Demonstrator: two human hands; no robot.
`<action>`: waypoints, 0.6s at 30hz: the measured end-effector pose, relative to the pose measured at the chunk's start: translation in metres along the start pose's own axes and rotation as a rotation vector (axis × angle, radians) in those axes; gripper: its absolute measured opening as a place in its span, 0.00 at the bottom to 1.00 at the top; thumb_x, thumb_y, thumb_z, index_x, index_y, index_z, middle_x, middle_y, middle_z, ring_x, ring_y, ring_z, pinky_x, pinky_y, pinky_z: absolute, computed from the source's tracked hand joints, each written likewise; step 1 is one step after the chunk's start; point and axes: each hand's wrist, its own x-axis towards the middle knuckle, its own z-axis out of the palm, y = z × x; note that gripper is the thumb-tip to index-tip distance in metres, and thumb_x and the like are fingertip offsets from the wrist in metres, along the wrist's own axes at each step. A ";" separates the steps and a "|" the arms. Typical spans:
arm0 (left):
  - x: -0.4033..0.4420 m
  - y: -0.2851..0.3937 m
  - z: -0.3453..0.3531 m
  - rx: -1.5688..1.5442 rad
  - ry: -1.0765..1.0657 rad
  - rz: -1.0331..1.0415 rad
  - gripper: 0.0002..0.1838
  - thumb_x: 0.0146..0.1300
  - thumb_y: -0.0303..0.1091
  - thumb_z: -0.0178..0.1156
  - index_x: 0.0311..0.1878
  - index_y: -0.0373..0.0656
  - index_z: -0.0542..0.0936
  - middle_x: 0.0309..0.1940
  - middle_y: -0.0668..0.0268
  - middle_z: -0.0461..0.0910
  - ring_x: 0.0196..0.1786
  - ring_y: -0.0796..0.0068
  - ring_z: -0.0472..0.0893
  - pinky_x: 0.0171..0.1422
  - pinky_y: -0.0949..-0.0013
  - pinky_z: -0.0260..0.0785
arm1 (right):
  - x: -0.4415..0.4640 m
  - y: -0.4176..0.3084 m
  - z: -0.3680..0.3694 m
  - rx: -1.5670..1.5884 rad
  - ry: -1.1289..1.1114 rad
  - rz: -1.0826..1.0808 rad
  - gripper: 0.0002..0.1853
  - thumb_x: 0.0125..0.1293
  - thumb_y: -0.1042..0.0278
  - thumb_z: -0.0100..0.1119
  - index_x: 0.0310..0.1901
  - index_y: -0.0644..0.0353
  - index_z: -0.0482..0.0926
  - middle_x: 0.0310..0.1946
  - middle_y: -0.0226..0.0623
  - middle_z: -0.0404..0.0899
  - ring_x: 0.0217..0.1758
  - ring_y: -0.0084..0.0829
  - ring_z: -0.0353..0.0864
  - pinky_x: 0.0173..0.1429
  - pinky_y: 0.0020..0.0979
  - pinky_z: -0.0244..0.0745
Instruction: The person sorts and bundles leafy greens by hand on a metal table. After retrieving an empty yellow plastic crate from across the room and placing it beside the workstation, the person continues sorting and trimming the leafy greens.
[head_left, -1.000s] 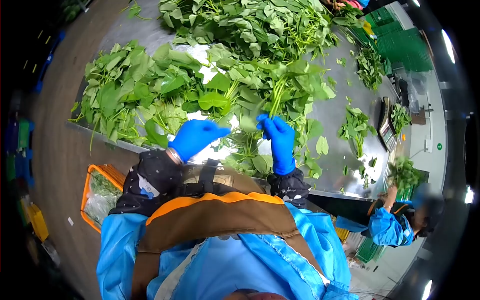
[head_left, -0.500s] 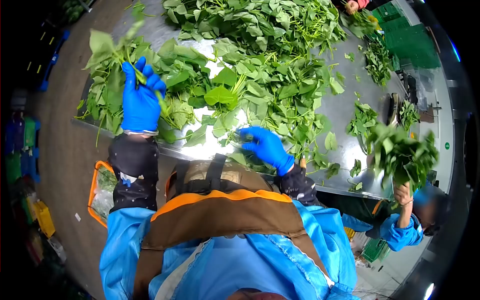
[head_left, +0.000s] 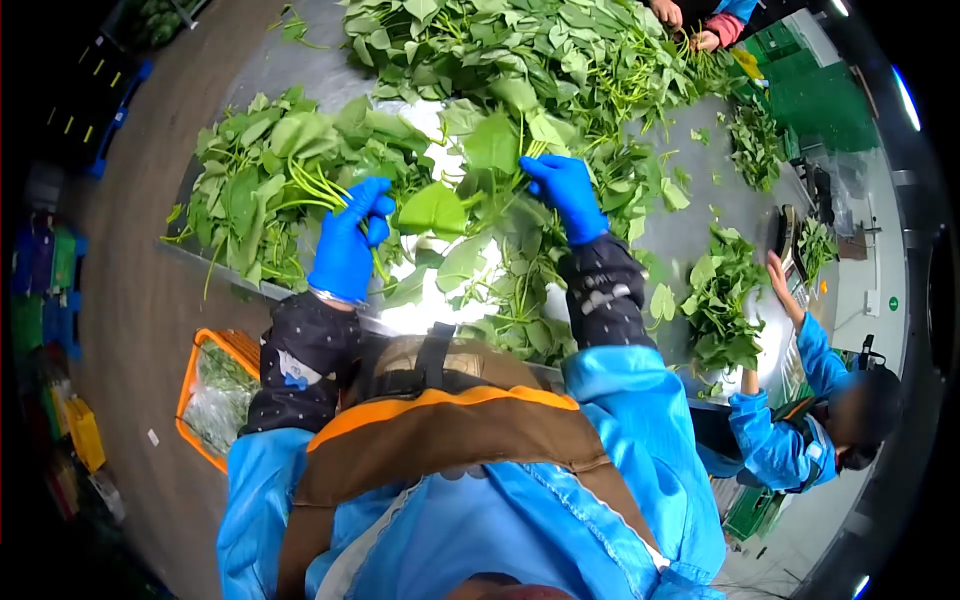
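My left hand, in a blue glove, is closed around the stems of several leafy green sprigs at the left of the metal table. Their leaves fan out to the left over a pile of cut greens. My right hand, gloved in blue too, pinches the pale stems of a leafy green sprig near the middle of the greens. Large heart-shaped leaves lie between my two hands. The fingertips of the right hand are partly hidden by stems.
A big heap of greens covers the far side of the metal table. At right, a co-worker has hands by a bunch of greens. Another person's hands work at the far edge. An orange crate stands on the floor at left.
My left hand has come down and right with its sprigs. My right hand has moved up from the table edge and taken hold of stems. The co-worker at right has lowered a bunch onto the table.
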 end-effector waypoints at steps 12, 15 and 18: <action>-0.009 -0.030 0.068 0.508 -0.194 -0.270 0.12 0.55 0.39 0.61 0.39 0.42 0.78 0.19 0.76 0.70 0.19 0.88 0.63 0.23 0.82 0.53 | -0.051 -0.061 0.000 -0.005 -0.115 -0.110 0.13 0.58 0.59 0.58 0.26 0.61 0.78 0.13 0.25 0.71 0.15 0.13 0.64 0.20 0.19 0.57; -0.009 -0.037 0.058 0.462 -0.250 -0.297 0.12 0.58 0.39 0.58 0.39 0.42 0.77 0.18 0.75 0.69 0.17 0.88 0.61 0.21 0.82 0.50 | -0.049 -0.046 0.010 0.072 -0.039 -0.172 0.13 0.58 0.59 0.57 0.25 0.60 0.78 0.14 0.26 0.71 0.15 0.14 0.65 0.19 0.19 0.57; -0.014 -0.032 0.048 0.252 -0.220 -0.306 0.11 0.59 0.38 0.56 0.41 0.42 0.76 0.17 0.75 0.69 0.16 0.88 0.60 0.21 0.82 0.50 | -0.040 -0.025 0.001 0.228 0.072 -0.084 0.12 0.59 0.60 0.56 0.24 0.60 0.76 0.14 0.26 0.70 0.15 0.15 0.64 0.19 0.19 0.57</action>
